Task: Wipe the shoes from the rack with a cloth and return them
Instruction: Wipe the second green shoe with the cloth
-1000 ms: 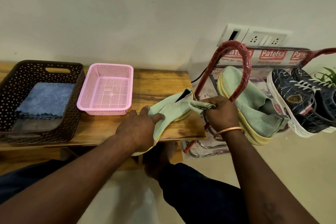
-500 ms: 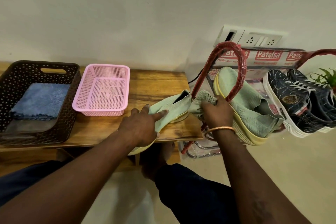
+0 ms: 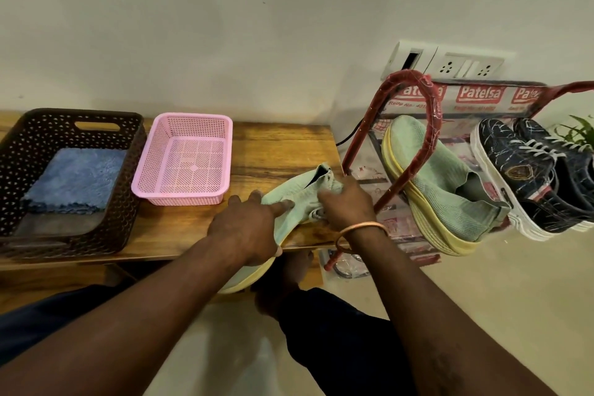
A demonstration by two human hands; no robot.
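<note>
A pale green knit shoe (image 3: 295, 194) with a yellow sole lies on the wooden bench (image 3: 273, 151), its toe hanging over the front edge. My left hand (image 3: 247, 228) grips its front part and holds it down. My right hand (image 3: 348, 206) holds a crumpled pale green cloth (image 3: 316, 213) against the shoe near its opening; most of the cloth is hidden under the hand. The matching green shoe (image 3: 443, 193) leans on the red shoe rack (image 3: 430, 125) to the right.
A pair of dark patterned sneakers (image 3: 527, 177) sits on the rack further right. On the bench stand a pink mesh basket (image 3: 184, 157) and a brown basket (image 3: 35, 138) holding a blue cloth (image 3: 75, 180). A wall socket (image 3: 463, 66) is above the rack.
My right hand has moved left with the cloth, from beside the rack frame onto the shoe's upper. My left hand has kept its hold on the shoe.
</note>
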